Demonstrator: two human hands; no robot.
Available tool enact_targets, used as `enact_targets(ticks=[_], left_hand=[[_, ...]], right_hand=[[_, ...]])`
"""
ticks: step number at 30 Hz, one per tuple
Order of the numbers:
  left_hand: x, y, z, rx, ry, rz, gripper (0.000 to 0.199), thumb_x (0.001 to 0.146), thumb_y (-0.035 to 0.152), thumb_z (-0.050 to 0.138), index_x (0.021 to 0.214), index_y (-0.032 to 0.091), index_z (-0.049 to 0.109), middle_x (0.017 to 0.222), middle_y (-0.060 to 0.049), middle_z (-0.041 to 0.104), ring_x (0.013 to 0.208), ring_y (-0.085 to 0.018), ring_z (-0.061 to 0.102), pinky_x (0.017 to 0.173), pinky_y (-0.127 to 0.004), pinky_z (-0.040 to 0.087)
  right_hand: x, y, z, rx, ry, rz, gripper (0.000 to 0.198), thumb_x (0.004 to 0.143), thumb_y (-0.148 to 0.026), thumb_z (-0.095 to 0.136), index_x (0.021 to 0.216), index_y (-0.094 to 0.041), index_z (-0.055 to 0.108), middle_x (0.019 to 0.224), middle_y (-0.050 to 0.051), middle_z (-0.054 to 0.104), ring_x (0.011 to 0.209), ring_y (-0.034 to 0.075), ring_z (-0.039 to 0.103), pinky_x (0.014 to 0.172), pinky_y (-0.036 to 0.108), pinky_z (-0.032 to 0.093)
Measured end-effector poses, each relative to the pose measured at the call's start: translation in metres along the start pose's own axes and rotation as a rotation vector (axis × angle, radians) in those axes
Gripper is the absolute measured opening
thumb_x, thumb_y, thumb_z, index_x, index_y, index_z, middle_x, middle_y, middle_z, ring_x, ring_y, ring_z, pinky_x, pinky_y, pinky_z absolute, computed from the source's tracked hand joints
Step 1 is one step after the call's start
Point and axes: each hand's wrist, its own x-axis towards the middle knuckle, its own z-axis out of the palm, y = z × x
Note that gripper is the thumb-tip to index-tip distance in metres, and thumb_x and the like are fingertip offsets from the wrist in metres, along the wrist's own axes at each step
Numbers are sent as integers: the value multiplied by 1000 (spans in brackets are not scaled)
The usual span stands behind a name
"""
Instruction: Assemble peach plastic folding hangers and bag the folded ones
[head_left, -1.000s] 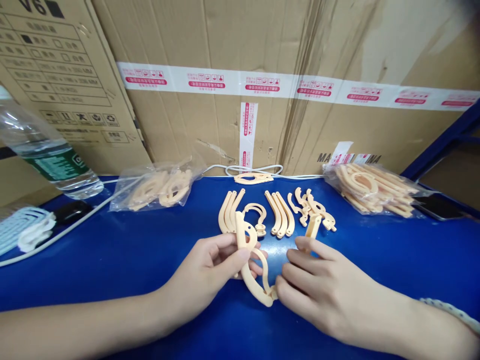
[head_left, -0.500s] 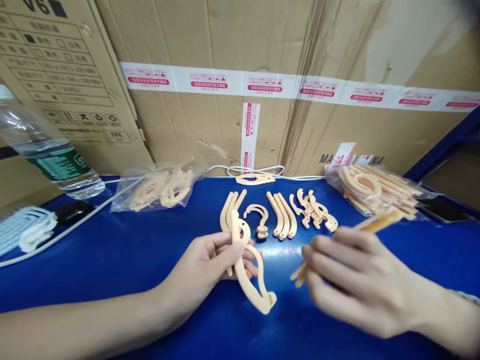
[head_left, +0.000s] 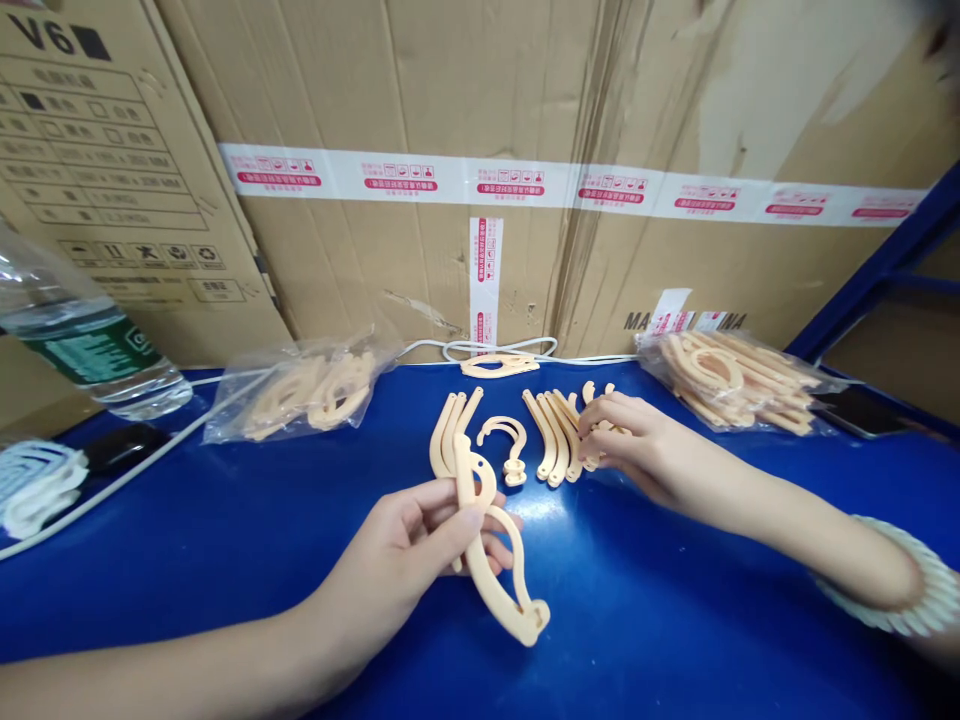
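Note:
My left hand [head_left: 420, 545] is closed around a beige folding hanger [head_left: 487, 575], thumb on top, the curved pieces slanting down to the right. Just beyond it lie several loose curved hanger arms [head_left: 452, 430] and a hanger hook [head_left: 512, 440]. Reaching to the right-hand row of hanger arms [head_left: 551, 440], my right hand [head_left: 626, 435] has its fingertips pressed together at the row's right end, on what looks like a curved hanger arm. That hand covers most of the small hook-shaped parts [head_left: 588, 390], and its exact grip is partly hidden.
A folded hanger [head_left: 499, 366] lies by a white cable [head_left: 450, 347] at the back. Bags of hanger parts stand left [head_left: 300, 395] and right [head_left: 739, 380]. Big cardboard boxes [head_left: 420, 90] wall the rear. A water bottle [head_left: 97, 350] and a phone [head_left: 859, 412] flank the table.
My right hand has moved forward and left, bringing the pieces it held to the right-hand row, which now shows more arms. My left hand keeps the folding hanger in nearly the same place.

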Motion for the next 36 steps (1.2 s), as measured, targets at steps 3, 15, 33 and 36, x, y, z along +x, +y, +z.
enact_targets(ticks=[3,15,33,36], left_hand=[[0,0,-1,-2,-7,5,30,88,41,69,101,15,73,93,-7,76,80,-18,70,78,-29,57],[-1,4,2,-31,12,-22,33,87,43,70,103,15,72,92,-8,74,80,-19,68,79,-33,57],[0,2,1,27,5,83,21,84,32,74,102,21,72,92,-1,69,88,-16,62,81,-24,53],[1,5,3,58,-8,86,19,85,31,72,101,20,73,98,-3,66,92,-18,61,79,-26,56]], right_hand=[[-1,2,5,35,-27,47,27,94,-5,40,94,-17,64,99,12,60,90,23,56,79,36,48],[-2,-6,-1,1,-78,106,30,84,3,38,91,-14,63,87,10,60,79,23,55,71,35,45],[3,-79,11,-266,142,-379,37,104,-14,32,122,-12,64,129,6,66,113,26,56,91,40,43],[2,-80,18,-251,174,-385,35,103,-12,35,110,-11,69,110,8,72,101,25,60,88,41,44]])
